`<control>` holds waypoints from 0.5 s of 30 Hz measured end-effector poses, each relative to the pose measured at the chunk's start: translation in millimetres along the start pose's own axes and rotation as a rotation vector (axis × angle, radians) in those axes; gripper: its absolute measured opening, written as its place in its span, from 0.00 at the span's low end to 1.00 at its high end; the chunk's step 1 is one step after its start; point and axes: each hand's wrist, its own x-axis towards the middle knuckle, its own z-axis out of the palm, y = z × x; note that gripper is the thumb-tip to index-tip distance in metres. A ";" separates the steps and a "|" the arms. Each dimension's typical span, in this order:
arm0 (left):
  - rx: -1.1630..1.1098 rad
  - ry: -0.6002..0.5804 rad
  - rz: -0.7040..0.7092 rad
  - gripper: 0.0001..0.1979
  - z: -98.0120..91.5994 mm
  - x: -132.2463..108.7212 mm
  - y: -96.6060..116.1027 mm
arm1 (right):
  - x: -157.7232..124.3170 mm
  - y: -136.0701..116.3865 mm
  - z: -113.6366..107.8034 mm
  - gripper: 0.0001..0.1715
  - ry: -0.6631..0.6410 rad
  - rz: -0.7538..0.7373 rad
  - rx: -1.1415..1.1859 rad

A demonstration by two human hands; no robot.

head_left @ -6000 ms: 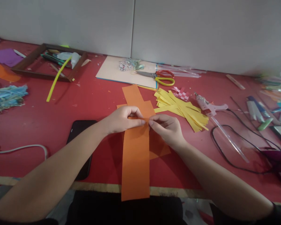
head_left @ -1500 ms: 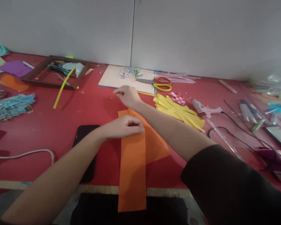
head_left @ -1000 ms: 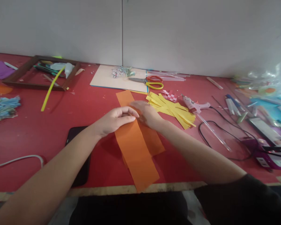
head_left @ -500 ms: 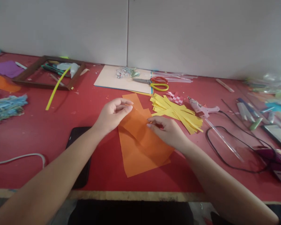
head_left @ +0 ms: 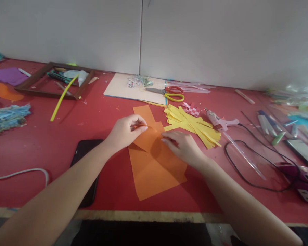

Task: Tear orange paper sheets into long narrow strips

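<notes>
My left hand (head_left: 129,131) pinches the upper left edge of a sheet of orange paper (head_left: 154,145), thumb against fingertips. My right hand (head_left: 181,145) has its thumb and forefinger closed on the same sheet's upper right side. Beneath it lies more orange paper (head_left: 154,181) on the red table, partly covered by the held sheet. Another orange piece (head_left: 145,112) sticks out behind, towards the wall. Just beyond my right hand is a loose pile of yellow paper strips (head_left: 192,123).
Scissors (head_left: 169,93) rest on pale sheets (head_left: 123,87) at the back. A pink glue gun (head_left: 220,121) with a black cable lies to the right. Under my left forearm is a black phone (head_left: 84,153). A brown frame (head_left: 48,90) and blue strands (head_left: 9,118) are at left.
Both hands have come slightly nearer to me with the held orange sheet, which now lies lower over the paper beneath. The pinch of each hand stays the same.
</notes>
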 end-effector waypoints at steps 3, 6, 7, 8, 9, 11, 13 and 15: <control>0.011 0.017 0.015 0.05 0.0 0.7 -0.4 | -0.6 -1.9 2.6 0.12 0.015 -0.023 -0.002; 0.015 0.043 0.006 0.05 -0.8 1.3 0.3 | 0.7 -4.5 -0.2 0.13 0.036 -0.032 0.003; 0.013 0.049 -0.002 0.04 -1.2 1.3 0.7 | 1.5 -4.2 -5.1 0.14 0.045 -0.022 -0.005; 0.010 0.049 -0.012 0.04 -1.6 1.3 1.2 | 2.2 -2.5 -13.0 0.14 0.064 0.000 -0.024; 0.003 0.046 -0.023 0.04 -2.0 1.1 1.7 | 2.7 1.3 -23.9 0.14 0.089 0.054 -0.061; -0.017 0.038 -0.049 0.04 -2.6 0.5 3.0 | 2.3 17.3 -54.1 0.16 0.221 0.257 -0.171; -0.035 0.033 -0.064 0.04 -2.5 0.1 4.4 | -1.0 46.1 -89.6 0.18 0.324 0.503 -0.333; -0.044 0.036 -0.061 0.04 -1.8 -0.2 5.6 | -6.7 85.4 -121.3 0.21 0.239 0.599 -0.570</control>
